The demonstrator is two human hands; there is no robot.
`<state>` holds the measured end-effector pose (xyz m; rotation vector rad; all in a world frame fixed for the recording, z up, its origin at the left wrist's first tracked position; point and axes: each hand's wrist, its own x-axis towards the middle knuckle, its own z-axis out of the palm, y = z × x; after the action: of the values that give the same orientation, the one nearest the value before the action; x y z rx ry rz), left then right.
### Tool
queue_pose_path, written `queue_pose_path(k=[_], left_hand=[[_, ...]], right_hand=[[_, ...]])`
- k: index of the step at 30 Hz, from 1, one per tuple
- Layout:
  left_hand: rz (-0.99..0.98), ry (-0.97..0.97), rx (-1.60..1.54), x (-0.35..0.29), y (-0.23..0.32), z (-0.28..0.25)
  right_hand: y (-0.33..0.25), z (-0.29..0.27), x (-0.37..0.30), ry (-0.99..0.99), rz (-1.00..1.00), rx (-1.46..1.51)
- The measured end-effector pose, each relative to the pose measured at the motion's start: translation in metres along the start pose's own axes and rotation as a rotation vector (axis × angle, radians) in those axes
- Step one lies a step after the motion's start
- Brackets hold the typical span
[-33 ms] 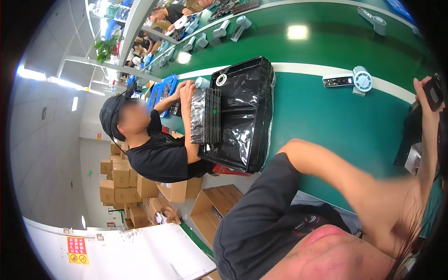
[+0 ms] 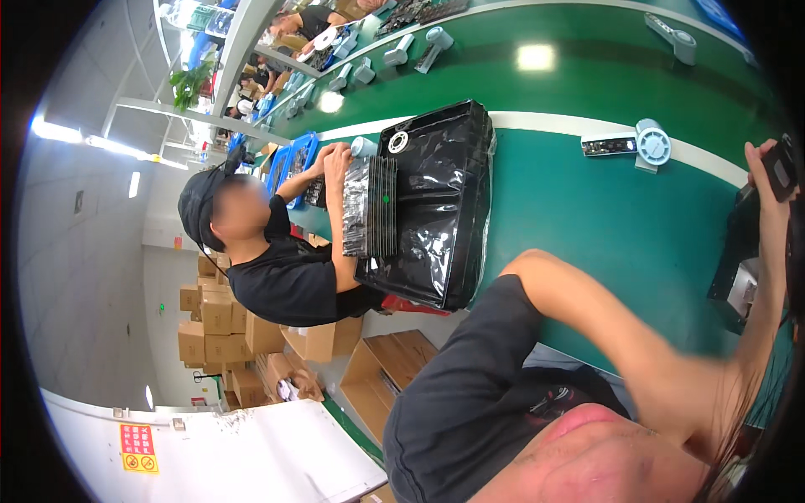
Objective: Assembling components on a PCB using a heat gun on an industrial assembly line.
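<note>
**Dark flat part [image 2: 785,172] held at the right rim**

We see one of the person's hands [image 2: 761,174] closed around it; we cannot tell which hand, nor the other's grip. To its left, a light-blue device [image 2: 652,148] lies across the green table's white stripe [image 2: 537,121]. Farther left, a co-worker [image 2: 277,281] is beside a glossy black tray [image 2: 470,138].

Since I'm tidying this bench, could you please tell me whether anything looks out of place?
Possibly the pale-blue plastic device with a round vented head: it straddles the white stripe along the green worktop, its handle exposing dark parts. It may simply be unfinished. No spill shows.
</note>
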<state>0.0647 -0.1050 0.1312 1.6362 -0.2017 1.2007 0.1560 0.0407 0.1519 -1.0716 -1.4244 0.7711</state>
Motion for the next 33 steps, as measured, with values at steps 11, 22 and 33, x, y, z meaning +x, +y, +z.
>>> queue_pose_path(k=[11,22,33], left_hand=[[-0.342,-0.973,0.342,-0.137,-0.085,0.060],[-0.276,-1.420,0.655,-0.151,-0.093,0.067],[-0.296,-0.612,0.370,0.028,0.014,-0.040]], right_hand=[[0.024,-0.002,0.003,0.038,-0.031,-0.179],[0.014,-0.013,-0.004,0.079,0.015,-0.091],[0.012,-0.010,-0.005,0.041,-0.008,-0.094]])
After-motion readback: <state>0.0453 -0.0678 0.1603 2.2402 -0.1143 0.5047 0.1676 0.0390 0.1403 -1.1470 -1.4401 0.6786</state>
